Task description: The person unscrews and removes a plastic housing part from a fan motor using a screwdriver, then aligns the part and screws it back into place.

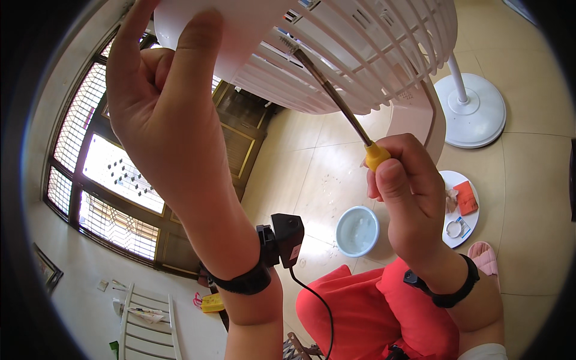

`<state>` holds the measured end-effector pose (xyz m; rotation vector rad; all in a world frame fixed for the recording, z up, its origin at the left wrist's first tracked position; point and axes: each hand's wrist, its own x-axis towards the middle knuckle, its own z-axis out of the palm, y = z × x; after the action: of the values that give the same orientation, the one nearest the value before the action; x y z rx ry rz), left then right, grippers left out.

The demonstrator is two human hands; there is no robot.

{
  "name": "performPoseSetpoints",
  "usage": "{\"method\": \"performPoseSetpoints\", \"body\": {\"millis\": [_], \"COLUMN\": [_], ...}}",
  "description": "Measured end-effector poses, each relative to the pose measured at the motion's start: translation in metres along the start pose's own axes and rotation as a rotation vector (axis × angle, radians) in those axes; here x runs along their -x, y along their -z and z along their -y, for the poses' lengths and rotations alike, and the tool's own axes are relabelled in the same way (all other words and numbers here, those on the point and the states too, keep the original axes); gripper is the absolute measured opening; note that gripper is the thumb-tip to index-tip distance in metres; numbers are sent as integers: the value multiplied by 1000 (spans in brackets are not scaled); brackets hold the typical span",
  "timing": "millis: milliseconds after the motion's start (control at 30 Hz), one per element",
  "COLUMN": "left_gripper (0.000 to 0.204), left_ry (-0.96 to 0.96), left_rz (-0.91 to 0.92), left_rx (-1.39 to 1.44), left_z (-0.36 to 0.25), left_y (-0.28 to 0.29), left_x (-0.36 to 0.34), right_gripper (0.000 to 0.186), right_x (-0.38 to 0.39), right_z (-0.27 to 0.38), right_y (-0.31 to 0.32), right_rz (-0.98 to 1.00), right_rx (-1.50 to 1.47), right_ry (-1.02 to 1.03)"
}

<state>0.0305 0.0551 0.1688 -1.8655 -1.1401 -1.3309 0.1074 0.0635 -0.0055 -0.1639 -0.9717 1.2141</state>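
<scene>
Right hand [411, 189] at 3 o'clock, fingers clenched round yellow-handled brush [344, 112], tip up at white fan [258, 27], 12 o'clock. Left hand [171, 99] at 10, thumb on fan; can't tell if it's gripping.

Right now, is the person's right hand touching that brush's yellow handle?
Touching. The head view shows the right hand closed around the yellow handle.

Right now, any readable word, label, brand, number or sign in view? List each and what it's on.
None readable.
Small label on the black box strapped to the left arm: too small.
Tiny marks on the pale fan body: too small to tell if they're text.
Blue-and-white packet on the white tray: too small.
</scene>
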Motion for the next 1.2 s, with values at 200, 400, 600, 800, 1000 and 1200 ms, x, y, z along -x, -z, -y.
{"method": "performPoseSetpoints", "body": {"millis": [200,400,600,800,1000,1200], "left_gripper": [47,48,48,48,49,50], "left_ry": [-33,26,-36,66,22,8], "left_rz": [-9,83,-8,73,45,45], "left_rx": [10,-12,2,-34,-4,-8], "left_z": [-10,4,-11,9,5,2], "left_y": [-11,6,-13,9,5,1], "left_x": [9,-8,12,-4,-1,-1], "right_gripper": [30,24,24,25,25,24], "right_x": [-2,-6,-6,-7,-9,-12], "right_z": [2,2,-1,0,2,0], "right_y": [5,-3,-2,-2,0,2], "right_rz": [104,9,-7,-9,-13,-39], "right_rx": [67,1,-5,32,80,111], "right_ry": [-62,-20,-7,8,43,85]}}
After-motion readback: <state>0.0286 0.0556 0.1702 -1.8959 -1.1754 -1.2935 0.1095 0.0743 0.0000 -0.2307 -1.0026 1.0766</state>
